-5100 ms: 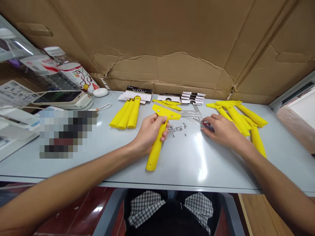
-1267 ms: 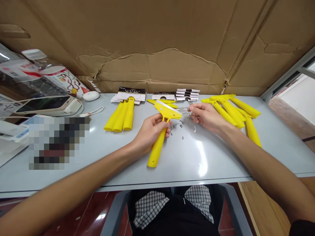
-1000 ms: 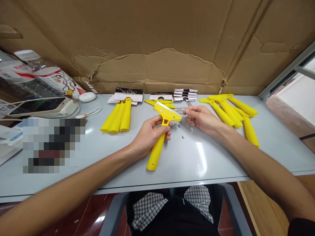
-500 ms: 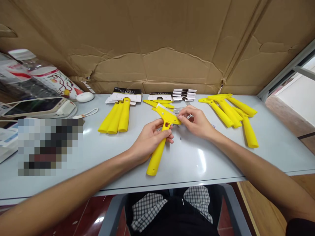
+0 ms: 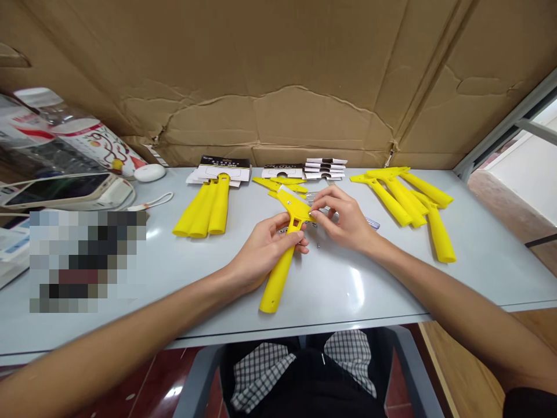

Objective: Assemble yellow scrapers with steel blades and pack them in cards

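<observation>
My left hand (image 5: 272,247) is wrapped round the neck of a yellow plastic scraper (image 5: 281,276), whose handle slants toward me. A pale blade edge shows along the scraper's upper left side, and one screw (image 5: 289,202) sits in its head. At the other end of the head, my right hand (image 5: 337,217) pinches a tiny metal screw (image 5: 310,213) against the plastic, mostly covered by the fingertips. A few loose screws (image 5: 318,245) lie on the table below that hand. Behind it is a purplish clear handle (image 5: 373,223), partly hidden.
Yellow scraper handles (image 5: 220,206) with printed cards (image 5: 226,165) lie left. More yellow scrapers (image 5: 398,200) are at right. Yellow head pieces (image 5: 278,184) and card stacks (image 5: 325,168) sit behind my hands. Bottles (image 5: 98,136) and a phone (image 5: 65,188) stand far left, cardboard (image 5: 261,69) behind.
My right fingertips have shifted slightly left and down onto the screw position at the right end of the scraper head. The left hand and scraper stay nearly in place.
</observation>
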A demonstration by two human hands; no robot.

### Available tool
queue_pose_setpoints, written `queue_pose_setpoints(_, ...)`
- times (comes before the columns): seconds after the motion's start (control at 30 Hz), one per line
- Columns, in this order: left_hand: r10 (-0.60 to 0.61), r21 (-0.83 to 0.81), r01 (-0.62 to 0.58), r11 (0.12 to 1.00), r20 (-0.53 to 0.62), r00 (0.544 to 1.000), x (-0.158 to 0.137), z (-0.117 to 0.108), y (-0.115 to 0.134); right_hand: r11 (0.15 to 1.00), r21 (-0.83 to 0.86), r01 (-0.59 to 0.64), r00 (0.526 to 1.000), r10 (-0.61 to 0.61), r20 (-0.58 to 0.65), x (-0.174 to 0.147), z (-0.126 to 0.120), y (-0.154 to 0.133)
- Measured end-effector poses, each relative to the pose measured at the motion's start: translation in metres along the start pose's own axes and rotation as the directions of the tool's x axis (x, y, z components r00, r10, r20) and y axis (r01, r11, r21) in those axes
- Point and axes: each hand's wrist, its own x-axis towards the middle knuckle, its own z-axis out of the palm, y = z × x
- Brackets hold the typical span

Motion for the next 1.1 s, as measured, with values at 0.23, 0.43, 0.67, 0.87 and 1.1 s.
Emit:
queue_pose_setpoints(0.23,-0.023,-0.014,0.023,1.0,0.004,1.0,0.001,-0.003,-0.002,0.999,0.019,-0.027,1.0,0.027,-0.005,-0.001,0.001,0.0)
queue_pose_setpoints(0.43,-0.033,-0.044,0.033,0.998,-0.006,0.999,0.003,-0.001,-0.001,0.996,0.044,-0.079,0.997,0.079,-0.001,-0.001,0.001,-0.001)
queue_pose_setpoints(0.67,-0.062,-0.03,0.062,0.998,-0.028,0.998,0.002,-0.002,0.005,0.932,0.209,-0.295,0.953,0.304,-0.012,0.006,-0.005,-0.008)
queue_pose_setpoints(0.87,-0.041,0.061,0.045,0.997,-0.077,0.996,0.004,-0.004,0.005,0.802,0.328,-0.499,0.865,0.487,0.123,0.013,-0.018,-0.004)
queue_pose_setpoints(1.1,0.025,0.183,0.01,0.983,-0.185,0.982,0.007,-0.007,0.006,0.939,-0.339,-0.055,0.97,0.13,0.205,0.012,-0.043,0.007)
